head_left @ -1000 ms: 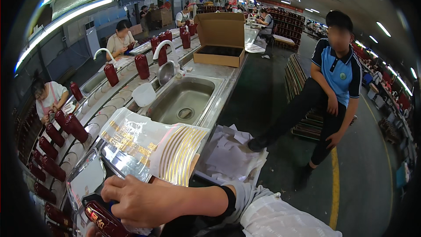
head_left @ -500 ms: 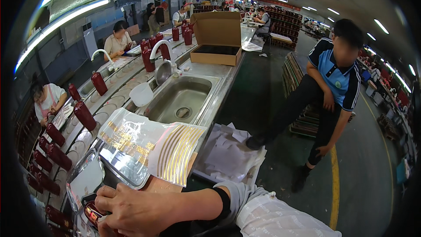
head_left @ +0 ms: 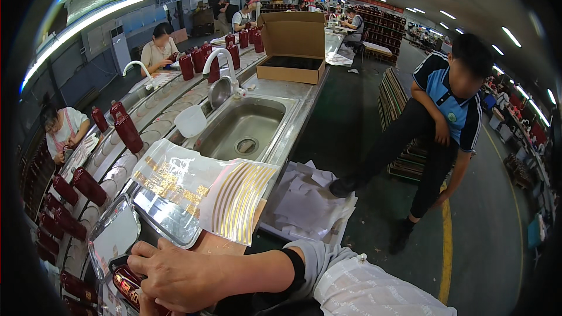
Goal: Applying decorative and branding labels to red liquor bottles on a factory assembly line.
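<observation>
Recording the right hand point(head_left: 175, 275) first: we find it entering at the lower edge, fingers bent over a dark red bottle point(head_left: 127, 288) with gold marking. Fingertips touch the bottle; we cannot tell whether they clasp it or only press on it. We see some skin beneath that hand but cannot assign it, so we log the left hand's state as undetermined.

The bottle sits tilted at the near end of the counter point(head_left: 287, 92), just beside a white-lined tray point(head_left: 116, 237). Further right we note a shiny metal tray point(head_left: 149, 205), partly covered by a clear sheet with gold pieces point(head_left: 167, 178); a gold-striped sheet point(head_left: 240, 199) lies alongside, near a tan board point(head_left: 219, 246).

Beyond these we log a sink point(head_left: 231, 134), a white scoop point(head_left: 190, 121) at its left rim, a white faucet point(head_left: 222, 55) and an open cardboard box point(head_left: 291, 73). More red bottles point(head_left: 89, 186) stand along the left. Right of the counter we observe a paper-filled bin point(head_left: 304, 199) and a person in a blue shirt point(head_left: 453, 102), leaning forward.
</observation>
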Tool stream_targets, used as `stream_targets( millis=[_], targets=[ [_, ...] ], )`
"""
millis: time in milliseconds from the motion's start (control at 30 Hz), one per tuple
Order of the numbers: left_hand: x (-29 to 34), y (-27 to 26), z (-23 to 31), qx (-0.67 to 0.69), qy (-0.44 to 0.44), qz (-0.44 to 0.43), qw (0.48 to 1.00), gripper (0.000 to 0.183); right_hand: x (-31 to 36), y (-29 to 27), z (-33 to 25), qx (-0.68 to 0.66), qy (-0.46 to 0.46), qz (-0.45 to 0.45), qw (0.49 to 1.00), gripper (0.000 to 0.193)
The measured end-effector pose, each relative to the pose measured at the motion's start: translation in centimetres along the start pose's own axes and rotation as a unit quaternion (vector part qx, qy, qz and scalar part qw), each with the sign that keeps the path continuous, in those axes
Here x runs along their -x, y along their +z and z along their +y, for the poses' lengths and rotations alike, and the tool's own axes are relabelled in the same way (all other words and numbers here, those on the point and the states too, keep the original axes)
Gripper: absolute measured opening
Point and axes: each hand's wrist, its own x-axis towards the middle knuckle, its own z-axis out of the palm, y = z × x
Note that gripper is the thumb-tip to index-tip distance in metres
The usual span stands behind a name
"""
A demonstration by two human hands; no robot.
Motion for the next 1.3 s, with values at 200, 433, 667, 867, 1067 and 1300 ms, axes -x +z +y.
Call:
stream_targets(
  millis=[200,433,667,867,1067,1300],
  targets=[
    [0.5,-0.1,-0.5,0.03,-0.024,0.056,0.998,0.02,0.3,-0.6,-0.5,0.002,0.002,-0.004,1.0,0.018],
    [1.6,-0.7,1.1,0.211,-0.139,0.01,0.968,0.016,0.5,-0.3,0.3,-0.092,-0.01,0.038,0.995,0.023],
    [3.7,-1.9,-0.9,0.143,-0.138,-0.016,0.98,0.008,-0.7,2.0,1.9,-0.129,-0.019,-0.015,0.991,0.02],
    [5.9,-3.7,-0.7,0.118,-0.162,0.056,0.978,0.009,-1.3,3.8,2.3,-0.174,0.056,-0.049,0.982,0.019],
    [8.6,-3.9,-4.8,0.224,-0.324,0.135,0.909,0.011,-0.5,8.1,4.0,-0.212,0.115,-0.085,0.967,0.017],
    [7.2,-3.5,-7.6,0.203,-0.306,0.17,0.914,0.014,0.1,10.1,6.3,-0.199,0.173,-0.054,0.963,0.016]
  ],
)
